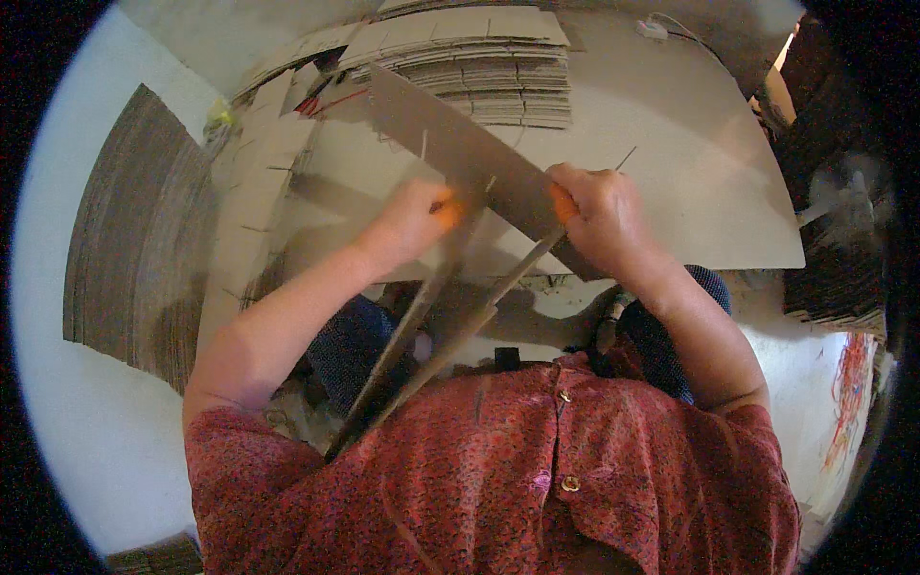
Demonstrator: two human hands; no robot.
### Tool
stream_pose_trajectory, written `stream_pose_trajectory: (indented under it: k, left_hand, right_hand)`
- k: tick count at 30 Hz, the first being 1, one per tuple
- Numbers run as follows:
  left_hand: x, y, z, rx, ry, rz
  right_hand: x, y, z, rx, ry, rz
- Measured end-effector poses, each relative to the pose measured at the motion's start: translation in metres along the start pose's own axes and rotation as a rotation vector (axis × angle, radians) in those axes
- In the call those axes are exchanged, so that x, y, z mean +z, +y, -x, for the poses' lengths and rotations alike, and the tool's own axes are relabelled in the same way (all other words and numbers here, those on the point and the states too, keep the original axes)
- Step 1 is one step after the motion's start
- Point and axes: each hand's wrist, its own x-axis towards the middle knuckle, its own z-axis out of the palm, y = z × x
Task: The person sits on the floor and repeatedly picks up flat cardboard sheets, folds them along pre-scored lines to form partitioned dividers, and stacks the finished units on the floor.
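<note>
Head view: both hands work on slotted cardboard strips above a pale board (690,192) that lies flat like a tabletop.

The left hand (412,220) is curled closed around the upper end of a narrow strip (412,326), thumb and fingers pinching it; an orange cap covers one fingertip (447,213). That strip runs down from the hand toward the person's lap, standing on edge and tilted.

The right hand (599,216) is closed too, gripping where a second narrow strip (460,340) meets a long strip (460,149). An orange cap shows on its thumb (563,203). The long strip slants from upper left, near the stack, down to the right under this hand, and crosses over the tops of both narrow strips. Whether the slots are already seated in each other cannot be told.

The two narrow strips lie near each other, almost parallel, their lower ends against the red patterned shirt (537,479).

Behind the hands, at the far side of the board, sits a stack (498,77) of flat cardboard pieces. To the left a row of slotted strips (254,192) leans along the board's edge, and further left a big bundle (134,240) of brown sheets lies on the pale floor.
</note>
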Motion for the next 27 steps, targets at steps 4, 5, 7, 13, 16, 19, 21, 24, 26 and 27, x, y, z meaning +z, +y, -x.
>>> stream_pose_trajectory:
  k: [4,5,7,13,16,19,21,24,26,27]
  left_hand:
    - [0.005,-0.002,0.002,0.05,0.097,-0.068]
    - [0.003,-0.007,-0.001,0.046,0.059,-0.027]
    - [-0.001,-0.022,-0.007,-0.009,0.035,0.027]
    - [-0.002,-0.023,-0.008,-0.074,-0.011,0.116]
    - [0.0,-0.039,-0.014,-0.121,0.044,0.362]
    - [-0.002,-0.046,-0.009,-0.177,0.077,0.63]
    - [-0.007,-0.047,-0.008,-0.253,0.017,0.72]
    - [-0.022,-0.037,-0.004,-0.187,-0.061,0.462]
    - [-0.035,-0.055,-0.003,-0.108,0.113,0.297]
    - [-0.041,-0.068,-0.005,-0.065,0.198,0.211]
  right_hand:
    - [-0.002,-0.01,-0.002,-0.001,-0.012,-0.002]
    - [0.0,-0.008,-0.005,-0.007,0.003,-0.017]
    - [0.003,-0.006,-0.01,-0.013,0.024,-0.039]
    - [0.005,-0.013,-0.019,0.022,-0.073,0.029]
    - [0.003,-0.008,-0.028,0.007,-0.063,-0.015]
    - [-0.003,-0.017,-0.032,0.04,-0.055,-0.045]
    - [0.0,-0.021,-0.036,0.093,-0.172,0.098]
    - [0.024,-0.004,-0.04,-0.014,-0.323,0.133]
    - [0.022,-0.007,-0.044,0.033,-0.35,0.093]
    - [0.019,-0.011,-0.046,0.056,-0.362,0.077]
